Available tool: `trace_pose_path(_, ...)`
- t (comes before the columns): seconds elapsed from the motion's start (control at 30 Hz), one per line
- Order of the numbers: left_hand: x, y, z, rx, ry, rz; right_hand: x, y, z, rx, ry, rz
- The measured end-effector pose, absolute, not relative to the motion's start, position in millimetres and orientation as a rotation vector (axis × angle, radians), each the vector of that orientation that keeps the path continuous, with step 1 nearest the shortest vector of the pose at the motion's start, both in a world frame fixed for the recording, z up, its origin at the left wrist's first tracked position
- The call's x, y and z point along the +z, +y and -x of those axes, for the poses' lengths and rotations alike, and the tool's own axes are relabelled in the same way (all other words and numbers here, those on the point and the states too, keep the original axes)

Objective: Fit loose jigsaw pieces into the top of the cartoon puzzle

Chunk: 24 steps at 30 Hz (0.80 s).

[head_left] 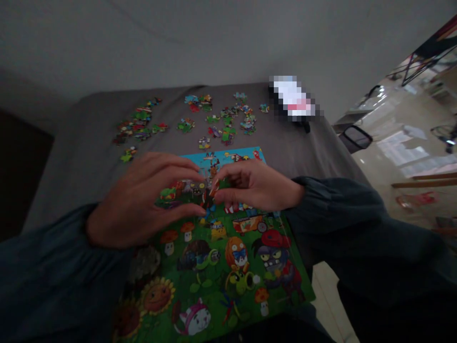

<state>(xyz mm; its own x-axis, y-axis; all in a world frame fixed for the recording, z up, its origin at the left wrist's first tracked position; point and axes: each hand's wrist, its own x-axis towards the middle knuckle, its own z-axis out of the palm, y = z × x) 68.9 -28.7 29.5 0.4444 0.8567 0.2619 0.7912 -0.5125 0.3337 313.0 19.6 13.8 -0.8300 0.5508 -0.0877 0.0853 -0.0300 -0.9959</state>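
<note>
Dark sleeves nearest cam. Left hand (143,200) spread flat, fingers touching puzzle (221,257) on grey worktop (82,157). Right hand (255,186) pinches small puzzle piece (213,188) w/ thumb + forefinger, just above puzzle's middle. Loose pieces (221,121) lie farther back.

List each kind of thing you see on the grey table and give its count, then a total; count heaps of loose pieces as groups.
Puzzle boards: 1
Groups of loose pieces, left and right: 2
Hands, left and right, pinching pieces over the board: 2
Blurred-out objects: 1
Total: 6
</note>
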Motion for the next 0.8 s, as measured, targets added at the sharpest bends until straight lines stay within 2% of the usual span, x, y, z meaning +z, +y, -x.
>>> trace_pose_path(0.13,21.0,2.8,9.4,0.302,1.940,-2.348,15.5,40.8,-325.1,1.659,-1.930,0.799)
trace_pose_path(0.3,5.0,12.5,80.4,-0.005,2.028,-2.138,8.8,53.9,-332.9,1.490,-1.953,0.867)
trace_pose_path(0.6,-6.9,25.5,55.8,-0.015,2.090,-2.138,-4.7,66.0,-338.3,1.489,-1.894,0.912)
trace_pose_path(0.8,-7.4,27.5,64.2,0.156,2.264,-1.970,-3.2,65.2,-335.4,1.452,-1.909,0.895)
